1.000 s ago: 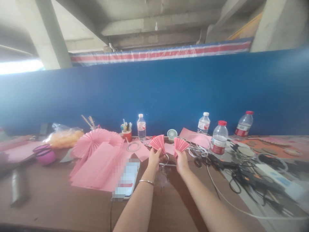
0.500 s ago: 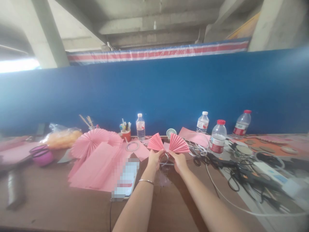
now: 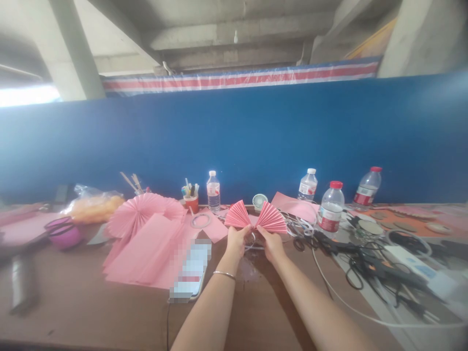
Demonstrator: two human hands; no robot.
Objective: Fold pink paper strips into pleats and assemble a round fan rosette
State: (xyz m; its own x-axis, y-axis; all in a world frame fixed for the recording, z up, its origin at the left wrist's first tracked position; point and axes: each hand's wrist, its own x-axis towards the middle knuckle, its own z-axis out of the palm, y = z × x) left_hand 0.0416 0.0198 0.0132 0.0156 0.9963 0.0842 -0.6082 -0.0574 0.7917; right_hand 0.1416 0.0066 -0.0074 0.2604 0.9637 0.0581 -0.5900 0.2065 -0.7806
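A pleated pink paper fan (image 3: 272,219) is held up above the table, spread into two wings that meet at a narrow middle. My left hand (image 3: 237,240) pinches it at the base of the left wing. On the other side, my right hand (image 3: 271,243) grips the base of the right wing, close to the middle. Both thumbs point inward toward the fold. A thin white strip or cable loop (image 3: 253,240) shows between the hands; whether it is joined to the paper I cannot tell.
Left of my arms lie a phone (image 3: 192,270), pink paper sheets (image 3: 149,253) and finished pleated rosettes (image 3: 137,214). Behind stand a pen cup (image 3: 190,202), a water bottle (image 3: 213,192) and a small fan (image 3: 260,201). Rightward are more bottles (image 3: 331,207) and tangled cables (image 3: 365,258).
My two hands have come slightly closer together, the left moving a little right. The two pleated wings now stand nearer each other at the middle.
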